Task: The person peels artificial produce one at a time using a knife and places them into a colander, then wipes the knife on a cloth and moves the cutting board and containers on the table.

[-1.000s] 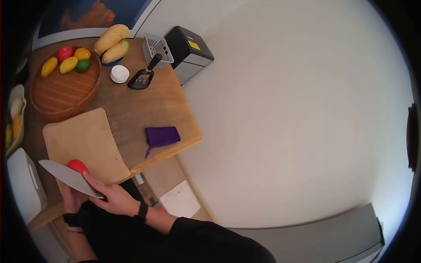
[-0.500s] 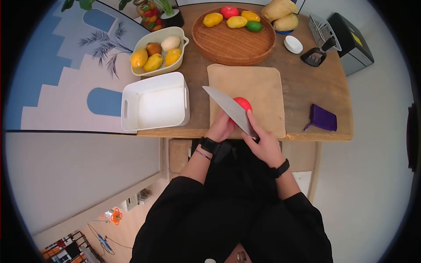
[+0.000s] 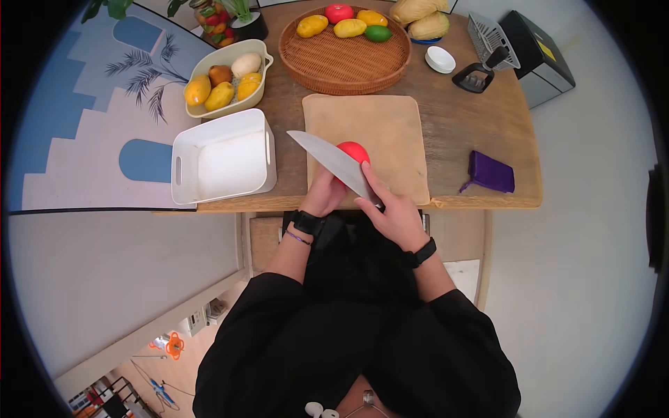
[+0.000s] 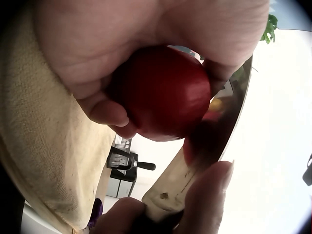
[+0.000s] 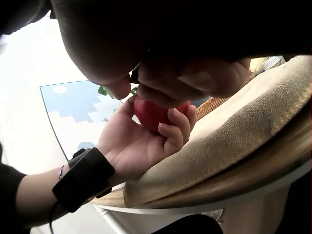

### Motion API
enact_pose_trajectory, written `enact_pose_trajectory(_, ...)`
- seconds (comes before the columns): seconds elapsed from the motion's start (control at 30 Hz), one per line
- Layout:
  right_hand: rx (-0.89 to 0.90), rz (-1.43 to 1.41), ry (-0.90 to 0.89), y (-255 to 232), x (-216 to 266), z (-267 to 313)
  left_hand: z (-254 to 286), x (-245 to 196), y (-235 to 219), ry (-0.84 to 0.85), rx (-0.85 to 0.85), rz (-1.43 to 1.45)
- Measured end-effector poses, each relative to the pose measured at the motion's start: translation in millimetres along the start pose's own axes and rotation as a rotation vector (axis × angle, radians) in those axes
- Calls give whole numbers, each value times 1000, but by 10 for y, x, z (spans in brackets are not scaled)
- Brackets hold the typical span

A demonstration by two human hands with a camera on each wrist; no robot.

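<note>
In the head view my left hand grips a round, smooth red fruit from below, over the near part of a beige cloth mat. Its fingers and thumb curl round the fruit in the left wrist view. My right hand holds a large kitchen knife by its dark handle, with the index finger stretched along the blade. The broad blade slants to the far left and overlaps the fruit in the head view; the left wrist view shows its edge close beside the fruit's skin.
A white bin stands left of the mat, behind it a cream basket of fruit. A round wicker tray with several fruits lies beyond. To the right are a purple pouch, a black grater and white bowls.
The head view has swung from the right side toward the table's middle, then shifted slightly. Both hands keep their hold on the fruit and the knife, with the blade still over the fruit.
</note>
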State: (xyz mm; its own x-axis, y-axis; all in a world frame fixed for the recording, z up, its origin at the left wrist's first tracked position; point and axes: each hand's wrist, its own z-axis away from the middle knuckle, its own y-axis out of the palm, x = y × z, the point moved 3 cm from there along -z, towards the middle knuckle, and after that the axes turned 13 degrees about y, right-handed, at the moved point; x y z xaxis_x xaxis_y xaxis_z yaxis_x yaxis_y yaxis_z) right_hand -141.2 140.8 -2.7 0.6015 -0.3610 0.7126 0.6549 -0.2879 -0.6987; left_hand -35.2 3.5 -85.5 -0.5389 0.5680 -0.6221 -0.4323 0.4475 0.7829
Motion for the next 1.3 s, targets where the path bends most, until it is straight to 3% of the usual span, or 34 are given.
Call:
enact_pose_trajectory(0.3,19,148,-22,-85,-17,7,7,-70,33,17,4,-11)
enact_pose_trajectory(0.57,-18,135,-43,-69,-64,34,8,-47,48,44,-32,-87)
enact_pose_trajectory(0.67,-32,115,-42,-72,-93,-18,-6,-29,-10,-3,-45,25)
enact_pose_trajectory(0.73,-39,97,-40,-78,-105,-42,-19,-5,-96,-28,20,29)
enact_pose_trajectory(0.93,-26,22,-35,-156,-80,-55,-28,-82,86,28,0,-9)
enact_pose_trajectory(1.03,-31,44,-30,-172,-83,-73,7,-169,206,-24,-19,-61)
enact_pose_trajectory(1.3,-1,43,-11,-167,-73,-34,-28,-126,79,-2,38,-4)
